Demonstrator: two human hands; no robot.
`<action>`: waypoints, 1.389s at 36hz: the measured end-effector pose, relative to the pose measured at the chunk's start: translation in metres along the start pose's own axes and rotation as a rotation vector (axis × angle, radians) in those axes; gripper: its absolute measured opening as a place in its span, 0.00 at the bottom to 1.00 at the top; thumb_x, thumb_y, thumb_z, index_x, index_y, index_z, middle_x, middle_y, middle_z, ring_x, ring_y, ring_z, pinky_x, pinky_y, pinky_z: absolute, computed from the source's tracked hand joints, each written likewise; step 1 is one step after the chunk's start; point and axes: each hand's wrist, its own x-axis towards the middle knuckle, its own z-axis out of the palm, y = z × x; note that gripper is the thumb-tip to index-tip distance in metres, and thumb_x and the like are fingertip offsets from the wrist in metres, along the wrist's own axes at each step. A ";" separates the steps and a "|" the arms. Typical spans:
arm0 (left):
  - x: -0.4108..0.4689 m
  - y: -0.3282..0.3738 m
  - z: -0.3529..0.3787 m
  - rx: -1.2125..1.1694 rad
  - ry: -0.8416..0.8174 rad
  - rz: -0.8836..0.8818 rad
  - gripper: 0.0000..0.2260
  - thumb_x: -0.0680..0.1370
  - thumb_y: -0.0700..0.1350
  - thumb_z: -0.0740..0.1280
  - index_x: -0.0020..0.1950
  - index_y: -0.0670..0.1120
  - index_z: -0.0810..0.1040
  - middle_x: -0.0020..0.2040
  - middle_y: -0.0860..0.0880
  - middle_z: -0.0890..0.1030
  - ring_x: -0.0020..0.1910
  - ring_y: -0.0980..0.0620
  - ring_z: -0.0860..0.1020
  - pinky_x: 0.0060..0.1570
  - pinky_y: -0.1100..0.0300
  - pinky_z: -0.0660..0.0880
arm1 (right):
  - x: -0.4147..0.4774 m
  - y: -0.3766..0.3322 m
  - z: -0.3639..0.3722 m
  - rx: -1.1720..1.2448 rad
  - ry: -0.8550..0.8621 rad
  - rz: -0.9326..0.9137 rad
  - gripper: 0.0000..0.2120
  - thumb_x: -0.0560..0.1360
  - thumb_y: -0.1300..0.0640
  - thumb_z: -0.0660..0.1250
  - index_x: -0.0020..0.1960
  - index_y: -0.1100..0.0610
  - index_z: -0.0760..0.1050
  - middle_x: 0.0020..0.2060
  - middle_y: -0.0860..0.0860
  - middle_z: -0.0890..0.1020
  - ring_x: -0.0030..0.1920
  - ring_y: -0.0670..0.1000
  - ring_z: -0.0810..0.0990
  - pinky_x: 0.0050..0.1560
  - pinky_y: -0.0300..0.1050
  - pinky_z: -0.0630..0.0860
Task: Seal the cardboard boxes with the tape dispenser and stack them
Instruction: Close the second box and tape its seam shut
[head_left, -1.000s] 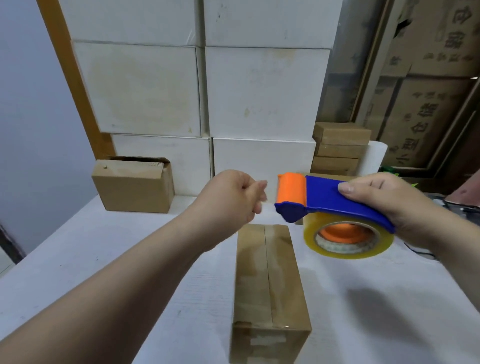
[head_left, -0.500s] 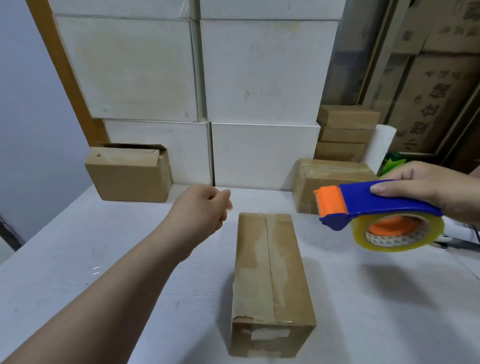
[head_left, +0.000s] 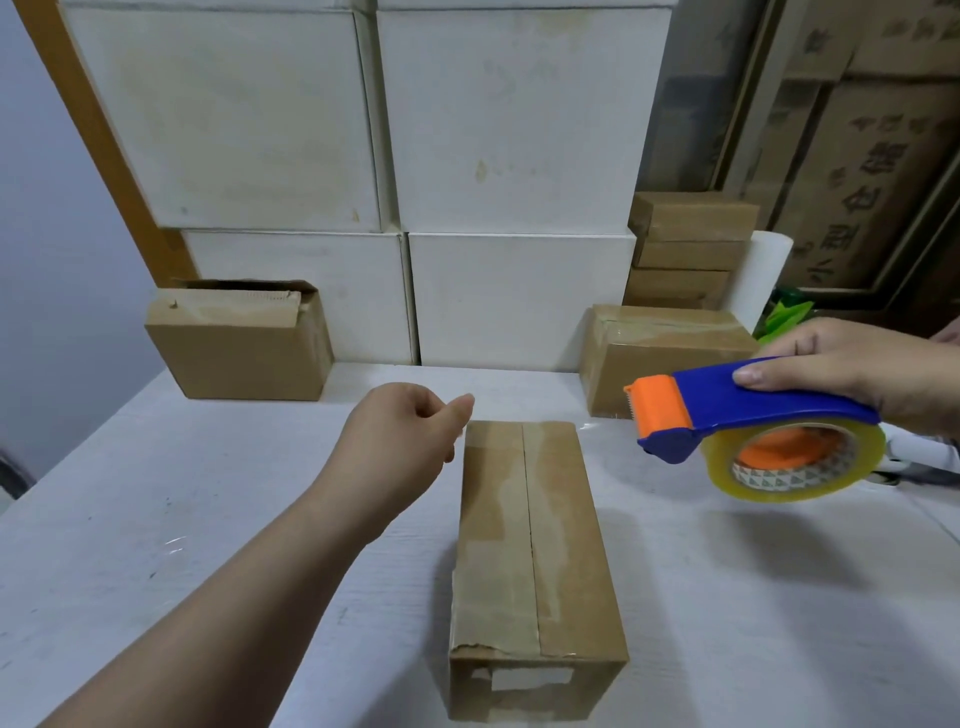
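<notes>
Box (head_left: 535, 545) lay on the table (head_left: 156, 519), long axis running away from you. Your left hand (head_left: 400, 441), fingers curled on nothing visible, hovered nearest, beside its far-left corner; your right hand (head_left: 852, 374) gripped the dispenser (head_left: 753, 410) right of it.

Place: we take this for a packing and storage room.
Far wall: large white cardboard cartons (head_left: 519, 130) stacked in rows.
Far right: brown cardboard cartons printed with dark characters (head_left: 878, 171).
Table: our white worktable (head_left: 156, 519) carries an open brown cardboard box (head_left: 239, 353) far left and a taped brown cardboard box (head_left: 665, 358) far right, with three stacked brown cardboard boxes (head_left: 691, 249) behind it.
Tool: a blue and orange plastic tape dispenser (head_left: 753, 405), right.
</notes>
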 end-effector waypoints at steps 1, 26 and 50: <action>0.000 0.000 0.000 0.002 -0.001 0.003 0.19 0.81 0.56 0.68 0.39 0.42 0.82 0.26 0.54 0.78 0.29 0.52 0.74 0.35 0.57 0.73 | 0.000 0.000 0.000 0.000 -0.001 0.001 0.46 0.48 0.21 0.78 0.48 0.58 0.89 0.42 0.63 0.89 0.39 0.61 0.87 0.46 0.52 0.79; -0.001 -0.014 0.016 -0.071 -0.020 -0.067 0.21 0.82 0.57 0.67 0.38 0.42 0.75 0.26 0.54 0.77 0.29 0.51 0.72 0.35 0.56 0.71 | 0.009 0.003 0.017 -0.058 -0.036 0.036 0.44 0.45 0.21 0.77 0.46 0.55 0.89 0.43 0.58 0.90 0.44 0.60 0.89 0.46 0.49 0.82; -0.026 -0.022 0.036 -0.617 -0.213 -0.329 0.13 0.87 0.47 0.58 0.60 0.41 0.78 0.43 0.47 0.77 0.32 0.52 0.73 0.17 0.69 0.65 | 0.019 -0.094 0.050 -0.647 0.006 0.119 0.26 0.67 0.31 0.74 0.43 0.54 0.87 0.35 0.51 0.88 0.41 0.55 0.88 0.44 0.48 0.81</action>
